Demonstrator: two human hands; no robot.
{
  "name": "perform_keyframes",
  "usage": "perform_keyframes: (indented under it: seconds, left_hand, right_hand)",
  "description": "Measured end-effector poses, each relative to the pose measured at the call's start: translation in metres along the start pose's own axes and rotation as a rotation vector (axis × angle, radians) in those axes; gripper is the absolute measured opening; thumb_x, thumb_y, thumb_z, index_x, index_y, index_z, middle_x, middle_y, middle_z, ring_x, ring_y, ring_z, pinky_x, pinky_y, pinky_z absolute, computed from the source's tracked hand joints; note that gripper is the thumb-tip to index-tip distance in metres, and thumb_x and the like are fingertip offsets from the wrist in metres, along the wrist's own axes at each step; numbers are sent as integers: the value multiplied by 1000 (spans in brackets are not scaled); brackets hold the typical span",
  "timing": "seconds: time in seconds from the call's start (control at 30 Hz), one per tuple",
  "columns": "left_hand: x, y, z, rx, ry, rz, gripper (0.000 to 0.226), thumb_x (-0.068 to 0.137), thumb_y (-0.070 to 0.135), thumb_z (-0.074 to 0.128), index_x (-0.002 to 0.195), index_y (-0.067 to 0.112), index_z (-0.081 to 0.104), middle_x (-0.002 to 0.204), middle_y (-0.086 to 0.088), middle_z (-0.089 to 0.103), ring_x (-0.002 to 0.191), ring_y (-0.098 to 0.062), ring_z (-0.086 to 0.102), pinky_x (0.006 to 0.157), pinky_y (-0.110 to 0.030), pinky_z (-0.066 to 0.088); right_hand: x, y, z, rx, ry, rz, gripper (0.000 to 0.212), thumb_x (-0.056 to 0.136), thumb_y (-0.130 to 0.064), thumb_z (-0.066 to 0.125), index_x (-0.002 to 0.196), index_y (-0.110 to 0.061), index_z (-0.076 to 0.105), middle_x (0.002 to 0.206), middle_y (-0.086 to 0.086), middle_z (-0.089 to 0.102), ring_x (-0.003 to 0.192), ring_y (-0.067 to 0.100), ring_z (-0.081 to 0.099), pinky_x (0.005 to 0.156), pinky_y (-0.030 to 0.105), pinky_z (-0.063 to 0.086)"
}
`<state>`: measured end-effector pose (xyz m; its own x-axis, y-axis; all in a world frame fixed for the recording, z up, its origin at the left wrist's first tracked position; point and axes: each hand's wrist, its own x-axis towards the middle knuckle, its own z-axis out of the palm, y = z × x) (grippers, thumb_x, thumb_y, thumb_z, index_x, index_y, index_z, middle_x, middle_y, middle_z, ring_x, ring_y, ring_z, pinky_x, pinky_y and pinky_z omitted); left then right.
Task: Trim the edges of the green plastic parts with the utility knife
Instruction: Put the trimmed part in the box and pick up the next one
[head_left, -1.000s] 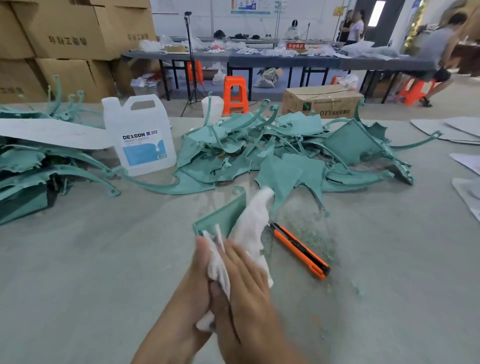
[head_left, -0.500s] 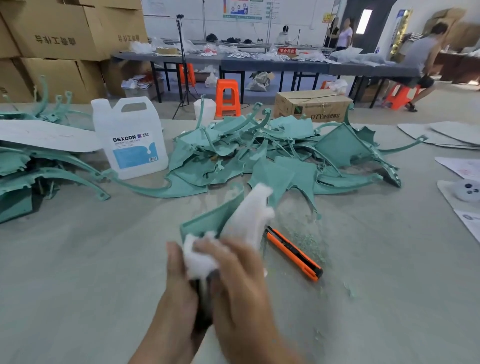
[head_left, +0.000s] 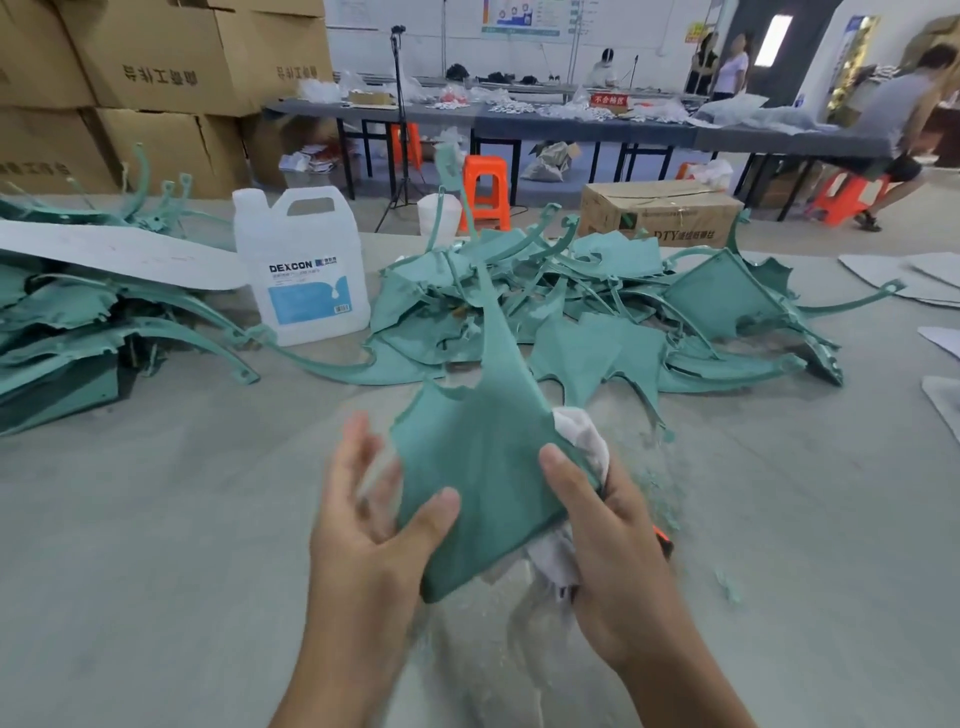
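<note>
Left end of the bench (head_left: 156, 519): a heap of green plastic parts (head_left: 62, 332) lies under a pale board (head_left: 119, 257), with a white jug (head_left: 306, 270) just beside it.
Left hand (head_left: 374, 525): the fingers (head_left: 358, 452) are straight, spread and blurred beside the left edge of the green part (head_left: 483, 467). Only the thumb rests on its face, low on the left.
Green part: it is held up off the bench near the front edge, between both hands. Its broad face is toward the viewer and its thin arm points up and away.
Middle heap (head_left: 597, 312): more green parts lie toward the far edge, behind the held one.
Right hand (head_left: 613, 535): the thumb pinches the part's right edge. The fingers curl behind it around a bunched white cloth (head_left: 584, 431).
Utility knife (head_left: 662, 540): it lies on the bench, almost hidden behind the right hand. Only an orange sliver shows.
Change: a moment ago both hands rubbed the cloth along the part. Now the part is turned flat and the left hand has loosened.
Meaning: wiping seems to be ending and the edges are probably being checked. Neither hand holds the knife, so no cutting is under way.
</note>
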<state>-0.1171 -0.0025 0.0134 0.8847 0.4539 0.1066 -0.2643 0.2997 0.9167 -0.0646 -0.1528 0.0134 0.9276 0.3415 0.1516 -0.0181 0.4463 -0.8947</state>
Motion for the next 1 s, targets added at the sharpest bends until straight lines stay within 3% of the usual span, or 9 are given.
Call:
perform_keyframes:
  seconds: [0.1, 0.23, 0.3, 0.43, 0.57, 0.63, 0.73, 0.83, 1.0]
  left_hand:
    - [-3, 10, -1, -250, -225, -305, 53, 84, 7, 67, 131, 33, 61, 130, -5, 68, 114, -29, 68, 76, -39, 61]
    - [-2, 20, -13, -307, -207, -206, 59, 84, 2, 61, 134, 34, 57, 132, -4, 67, 113, -29, 69, 78, -39, 60]
    - [-5, 17, -5, -244, -232, -210, 63, 82, 2, 67, 134, 37, 57, 131, -4, 67, 108, -28, 71, 75, -39, 60]
    - [-5, 18, 14, -377, -291, -421, 77, 73, 44, 82, 142, 27, 53, 133, -8, 65, 118, -25, 66, 92, -40, 57]
    - [-8, 16, 2, -853, -329, -682, 72, 48, 60, 96, 94, 12, 70, 86, 3, 68, 82, -10, 70, 91, -20, 50]
    - [-13, 16, 6, -726, -318, -610, 80, 54, 61, 92, 114, 11, 74, 114, -3, 73, 105, -16, 71, 100, -30, 52]
    - [-19, 8, 20, -466, -300, -392, 80, 82, 56, 75, 149, 26, 44, 147, -11, 53, 134, -33, 53, 108, -58, 43]
    - [-16, 5, 20, -419, -284, -359, 51, 93, 34, 65, 142, 34, 50, 143, -10, 58, 129, -35, 57, 97, -57, 51]
    - [-18, 7, 4, -377, -289, -371, 47, 78, 11, 68, 121, 30, 71, 124, -15, 70, 105, -36, 71, 74, -41, 61]
  right_hand:
    - [-3, 4, -1, -415, 24, 17, 45, 97, -59, 54, 103, -17, 69, 93, 1, 72, 79, 18, 65, 65, 31, 51]
    - [9, -18, -24, -644, 252, -178, 56, 91, -73, 41, 92, -21, 60, 68, -2, 59, 57, 22, 61, 50, 35, 50]
    - [12, -25, -17, -611, 303, -294, 42, 94, -67, 38, 102, -30, 58, 82, -8, 63, 72, 12, 64, 63, 31, 56]
    - [-19, 12, 37, -1005, -94, -380, 63, 103, -60, 28, 144, -18, 51, 152, 1, 47, 146, 12, 35, 118, 33, 30]
    - [-42, 28, 40, -1032, -243, -648, 40, 108, -37, 38, 133, -14, 60, 148, -4, 50, 144, 10, 40, 116, 28, 35]
    - [-25, 14, 29, -1061, -241, -601, 41, 107, -39, 40, 138, -20, 59, 153, -1, 42, 146, 14, 36, 114, 39, 38]
    - [7, -5, 12, -1073, 44, -344, 58, 99, -49, 48, 153, -37, 33, 164, -3, 20, 153, 10, 13, 120, 47, 26]
    - [5, 0, 9, -988, 8, -236, 62, 100, -55, 46, 155, -45, 20, 158, -21, 33, 146, -2, 29, 117, 34, 34]
    - [1, -4, -7, -1048, -34, -174, 65, 97, -46, 52, 150, -59, 17, 129, -43, 52, 118, -18, 50, 93, 6, 40]
